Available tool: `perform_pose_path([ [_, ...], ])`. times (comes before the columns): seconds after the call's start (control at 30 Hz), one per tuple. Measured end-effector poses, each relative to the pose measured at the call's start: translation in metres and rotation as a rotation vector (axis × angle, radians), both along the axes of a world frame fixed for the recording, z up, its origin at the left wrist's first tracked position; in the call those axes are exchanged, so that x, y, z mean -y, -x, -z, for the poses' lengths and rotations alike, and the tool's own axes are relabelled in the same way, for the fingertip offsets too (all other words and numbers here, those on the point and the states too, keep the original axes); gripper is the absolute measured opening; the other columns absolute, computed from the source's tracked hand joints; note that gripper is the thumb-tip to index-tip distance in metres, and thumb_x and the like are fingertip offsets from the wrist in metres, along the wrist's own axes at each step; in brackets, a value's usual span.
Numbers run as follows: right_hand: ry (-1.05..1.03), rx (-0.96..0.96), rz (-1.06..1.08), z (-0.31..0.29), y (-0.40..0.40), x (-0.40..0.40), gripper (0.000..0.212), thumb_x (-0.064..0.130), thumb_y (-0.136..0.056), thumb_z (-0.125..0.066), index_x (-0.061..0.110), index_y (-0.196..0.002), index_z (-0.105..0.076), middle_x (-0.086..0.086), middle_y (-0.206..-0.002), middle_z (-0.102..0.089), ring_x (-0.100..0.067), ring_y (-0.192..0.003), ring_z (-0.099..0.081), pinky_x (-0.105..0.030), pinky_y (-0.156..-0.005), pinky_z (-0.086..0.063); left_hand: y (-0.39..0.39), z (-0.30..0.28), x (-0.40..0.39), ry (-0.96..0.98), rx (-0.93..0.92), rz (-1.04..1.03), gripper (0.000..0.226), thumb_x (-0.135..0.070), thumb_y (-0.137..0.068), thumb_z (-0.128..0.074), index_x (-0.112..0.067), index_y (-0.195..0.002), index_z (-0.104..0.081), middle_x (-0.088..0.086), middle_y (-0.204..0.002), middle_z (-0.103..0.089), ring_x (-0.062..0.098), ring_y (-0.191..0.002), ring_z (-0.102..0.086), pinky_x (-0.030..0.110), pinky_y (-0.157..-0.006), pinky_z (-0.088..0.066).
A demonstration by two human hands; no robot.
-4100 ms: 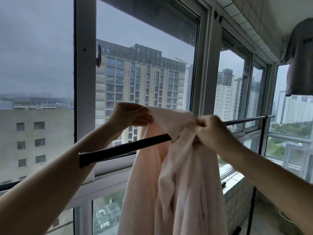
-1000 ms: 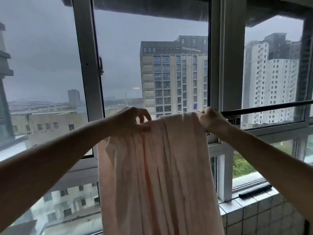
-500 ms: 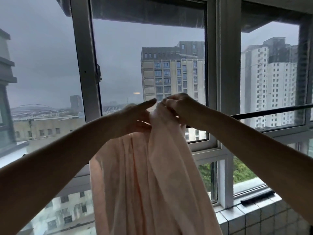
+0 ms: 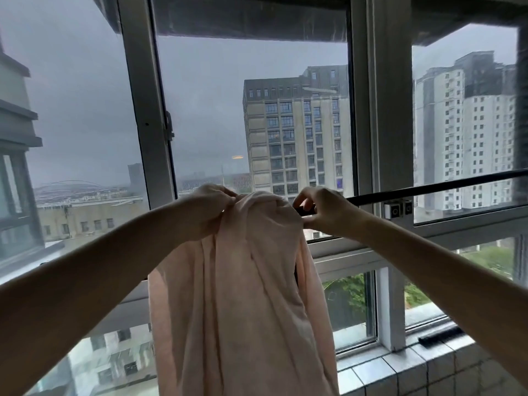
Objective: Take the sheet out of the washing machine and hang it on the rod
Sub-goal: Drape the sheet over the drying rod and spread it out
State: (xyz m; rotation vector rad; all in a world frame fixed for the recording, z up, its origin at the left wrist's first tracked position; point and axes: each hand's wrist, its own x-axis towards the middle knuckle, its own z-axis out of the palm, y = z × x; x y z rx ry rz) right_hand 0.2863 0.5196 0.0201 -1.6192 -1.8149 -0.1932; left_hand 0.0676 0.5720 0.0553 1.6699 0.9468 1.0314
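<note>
My left hand (image 4: 213, 208) and right hand (image 4: 323, 210) have parted again, each pinching the sheet (image 4: 243, 295), now bunched between them on the rod (image 4: 428, 187); spreading remains.

one pink sheet (image 4: 243, 295), one dark rod (image 4: 428, 190), two hands, left hand (image 4: 210, 207) and right hand (image 4: 325, 212), two tall buildings outside
</note>
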Motion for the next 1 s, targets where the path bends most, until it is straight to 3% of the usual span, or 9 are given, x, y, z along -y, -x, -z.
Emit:
perform_pose_path([
  [0.1,-0.066,-0.021,0.010,-0.001,0.013,0.002,0.035,0.041,-0.088,-0.062,0.007,-0.086,-0.067,-0.005,-0.081,-0.068,-0.019,-0.076,-0.064,-0.033,-0.072,-0.052,-0.002,-0.002,0.001,-0.013,-0.052,0.027,0.014,-0.015,-0.092,-0.061,-0.004,-0.085,-0.066,0.012,-0.080,-0.067,0.018,-0.069,-0.064,0.030,-0.071,-0.058],
  [0.23,0.144,-0.474,-0.214,-0.006,0.032,0.005,0.051,0.043,-0.097,-0.043,0.002,-0.079,-0.067,-0.009,-0.072,-0.066,-0.020,-0.065,-0.064,-0.029,-0.065,-0.051,-0.005,-0.004,0.008,-0.211,-0.368,0.022,0.052,-0.050,-0.069,-0.079,-0.012,-0.101,-0.063,0.012,-0.095,-0.067,0.026,-0.086,-0.065,0.039,-0.079,-0.055],
  [0.37,0.269,-0.958,-0.327,-0.012,0.036,0.010,0.041,0.040,-0.099,-0.043,0.005,-0.088,-0.062,-0.007,-0.073,-0.063,-0.019,-0.066,-0.063,-0.031,-0.065,-0.054,-0.011,-0.004,0.002,-0.416,-0.482,-0.079,0.027,-0.035,-0.077,-0.076,-0.020,-0.093,-0.060,0.002,-0.083,-0.060,0.014,-0.068,-0.057,0.022,-0.054,-0.044],
  [0.5,0.356,-1.075,-0.407,-0.017,0.034,0.011,0.025,0.018,-0.098,-0.048,0.012,-0.075,-0.053,-0.001,-0.057,-0.048,-0.013,-0.054,-0.050,-0.030,-0.062,-0.052,-0.016,-0.004,-0.004,-0.461,-0.437,-0.117,0.020,-0.026,-0.086,-0.068,-0.020,-0.068,-0.060,0.001,-0.065,-0.055,0.013,-0.055,-0.048,0.021,-0.051,-0.037],
  [0.6,0.366,-1.141,-0.480,-0.020,0.035,0.013,0.018,0.005,-0.097,-0.046,0.016,-0.097,-0.061,-0.002,-0.066,-0.051,-0.014,-0.061,-0.052,-0.028,-0.059,-0.052,-0.021,-0.007,-0.004,-0.411,-0.365,-0.121,0.029,-0.015,-0.091,-0.061,-0.015,-0.062,-0.061,0.004,-0.061,-0.054,0.014,-0.053,-0.048,0.018,-0.047,-0.039],
  [0.67,0.324,-1.177,-0.562,-0.025,0.036,0.013,0.047,-0.008,-0.091,-0.049,0.029,-0.119,-0.057,-0.008,-0.087,-0.062,-0.020,-0.073,-0.064,-0.033,-0.062,-0.057,-0.022,-0.011,-0.007,-0.355,-0.318,-0.127,0.032,-0.009,-0.092,-0.059,-0.010,-0.060,-0.060,0.006,-0.060,-0.053,0.016,-0.052,-0.048,0.020,-0.051,-0.041],
  [0.73,0.251,-0.995,-0.524,-0.028,0.038,0.011,0.062,-0.021,-0.085,-0.045,0.023,-0.126,-0.057,-0.015,-0.110,-0.061,-0.027,-0.092,-0.067,-0.037,-0.074,-0.059,-0.024,-0.012,-0.012,-0.325,-0.320,-0.145,0.034,-0.008,-0.093,-0.056,-0.006,-0.060,-0.060,0.009,-0.061,-0.052,0.020,-0.055,-0.048,0.028,-0.061,-0.041],
  [0.87,-0.095,-0.172,-0.149,-0.026,0.037,0.000,0.043,-0.010,-0.081,-0.054,0.011,-0.117,-0.064,-0.008,-0.110,-0.066,-0.023,-0.097,-0.065,-0.029,-0.079,-0.055,-0.016,-0.016,-0.019,-0.253,-0.318,-0.201,0.027,-0.012,-0.094,-0.054,0.011,-0.091,-0.065,0.020,-0.082,-0.057,0.030,-0.076,-0.056,0.039,-0.073,-0.049],
  [1.0,-0.021,-0.127,-0.098,-0.020,0.042,-0.013,0.047,0.039,-0.077,-0.072,0.016,-0.117,-0.064,-0.004,-0.106,-0.067,-0.019,-0.093,-0.064,-0.040,-0.085,-0.053,-0.009,-0.020,-0.022,-0.251,-0.415,-0.165,0.030,-0.017,-0.096,-0.051,0.002,-0.077,-0.064,0.017,-0.077,-0.058,0.027,-0.069,-0.057,0.033,-0.064,-0.050],
])
